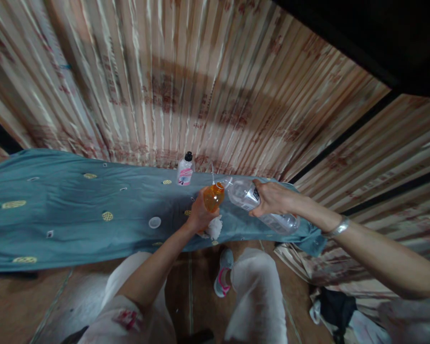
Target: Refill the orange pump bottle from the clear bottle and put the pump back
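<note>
My left hand (199,212) is wrapped round an orange bottle (214,197), whose open mouth points up. My right hand (270,197) grips a large clear plastic bottle (241,195) with a dark-and-silver label. That bottle is tilted, its neck lower-bodied side lying to the right and its mouth close to the orange bottle's mouth. Whether the two mouths touch, I cannot tell. Something white and crumpled (214,228) lies just below my left hand. To the left on the cloth is a small round whitish lid or dish (155,222).
A white-and-pink bottle with a black cap (185,170) stands near the curtain. The blue-green cloth (68,191) with yellow prints covers a long, narrow surface. Behind it hangs a pleated patterned curtain (186,95). Dark and pale cloth items (335,308) lie at the lower right.
</note>
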`<state>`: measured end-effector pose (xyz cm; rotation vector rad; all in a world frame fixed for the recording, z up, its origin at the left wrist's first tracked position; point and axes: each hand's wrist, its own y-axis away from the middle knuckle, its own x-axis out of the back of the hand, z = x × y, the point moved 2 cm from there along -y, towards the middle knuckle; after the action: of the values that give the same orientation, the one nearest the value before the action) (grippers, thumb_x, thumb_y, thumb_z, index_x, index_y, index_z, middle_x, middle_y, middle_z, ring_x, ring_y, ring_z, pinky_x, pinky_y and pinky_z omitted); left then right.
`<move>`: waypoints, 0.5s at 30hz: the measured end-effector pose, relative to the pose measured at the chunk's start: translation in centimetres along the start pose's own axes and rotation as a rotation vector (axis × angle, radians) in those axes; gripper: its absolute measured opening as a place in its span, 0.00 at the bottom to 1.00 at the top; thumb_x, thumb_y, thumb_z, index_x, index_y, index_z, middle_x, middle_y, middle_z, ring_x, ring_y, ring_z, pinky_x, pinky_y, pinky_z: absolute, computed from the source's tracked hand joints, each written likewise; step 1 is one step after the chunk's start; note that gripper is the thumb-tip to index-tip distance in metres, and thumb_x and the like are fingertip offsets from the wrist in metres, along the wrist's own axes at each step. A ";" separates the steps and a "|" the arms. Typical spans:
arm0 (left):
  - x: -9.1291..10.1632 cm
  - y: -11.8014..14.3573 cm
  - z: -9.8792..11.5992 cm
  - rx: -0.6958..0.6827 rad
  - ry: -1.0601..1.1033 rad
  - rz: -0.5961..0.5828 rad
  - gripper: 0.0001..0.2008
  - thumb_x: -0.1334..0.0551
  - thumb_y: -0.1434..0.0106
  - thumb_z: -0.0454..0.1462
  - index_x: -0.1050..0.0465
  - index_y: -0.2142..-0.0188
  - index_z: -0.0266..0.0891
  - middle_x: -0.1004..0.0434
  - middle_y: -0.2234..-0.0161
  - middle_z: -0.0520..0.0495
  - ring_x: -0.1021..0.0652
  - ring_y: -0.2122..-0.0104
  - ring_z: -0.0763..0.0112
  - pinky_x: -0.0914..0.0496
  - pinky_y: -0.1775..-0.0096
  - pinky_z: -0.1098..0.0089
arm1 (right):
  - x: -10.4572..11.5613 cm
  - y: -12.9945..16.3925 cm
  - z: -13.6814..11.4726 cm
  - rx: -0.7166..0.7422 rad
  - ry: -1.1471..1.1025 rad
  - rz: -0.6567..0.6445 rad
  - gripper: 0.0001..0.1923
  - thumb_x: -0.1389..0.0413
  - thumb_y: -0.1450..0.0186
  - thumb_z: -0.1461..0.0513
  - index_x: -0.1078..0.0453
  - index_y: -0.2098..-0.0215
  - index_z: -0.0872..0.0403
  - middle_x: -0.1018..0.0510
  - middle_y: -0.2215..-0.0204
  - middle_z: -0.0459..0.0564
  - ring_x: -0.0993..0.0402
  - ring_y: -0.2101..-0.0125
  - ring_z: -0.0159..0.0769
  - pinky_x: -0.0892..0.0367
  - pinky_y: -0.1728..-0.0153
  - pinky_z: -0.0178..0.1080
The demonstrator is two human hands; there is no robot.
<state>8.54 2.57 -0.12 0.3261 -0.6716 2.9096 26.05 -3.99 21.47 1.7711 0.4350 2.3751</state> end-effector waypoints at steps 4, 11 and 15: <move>0.0 0.0 0.0 -0.004 0.009 0.009 0.39 0.28 0.49 0.32 0.40 0.39 0.44 0.20 0.48 0.45 0.17 0.54 0.59 0.20 0.50 0.58 | -0.1 0.0 0.1 0.001 -0.003 0.004 0.40 0.33 0.44 0.46 0.33 0.43 0.62 0.17 0.67 0.56 0.18 0.64 0.50 0.38 0.71 0.38; 0.1 0.0 0.2 0.007 0.007 -0.012 0.39 0.30 0.48 0.31 0.42 0.39 0.44 0.21 0.47 0.44 0.17 0.52 0.58 0.21 0.49 0.57 | 0.1 0.0 0.1 -0.003 -0.007 -0.008 0.42 0.33 0.44 0.45 0.33 0.42 0.64 0.17 0.65 0.58 0.18 0.63 0.52 0.37 0.70 0.39; 0.1 0.0 0.1 -0.002 0.005 0.001 0.39 0.29 0.49 0.32 0.42 0.40 0.43 0.21 0.47 0.44 0.17 0.53 0.58 0.21 0.49 0.57 | 0.1 0.0 0.0 -0.003 -0.010 -0.011 0.41 0.33 0.44 0.46 0.33 0.42 0.63 0.17 0.65 0.58 0.18 0.63 0.51 0.37 0.70 0.39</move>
<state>8.52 2.52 0.03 0.3188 -0.6750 2.9097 26.03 -4.01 21.55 1.7743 0.4378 2.3570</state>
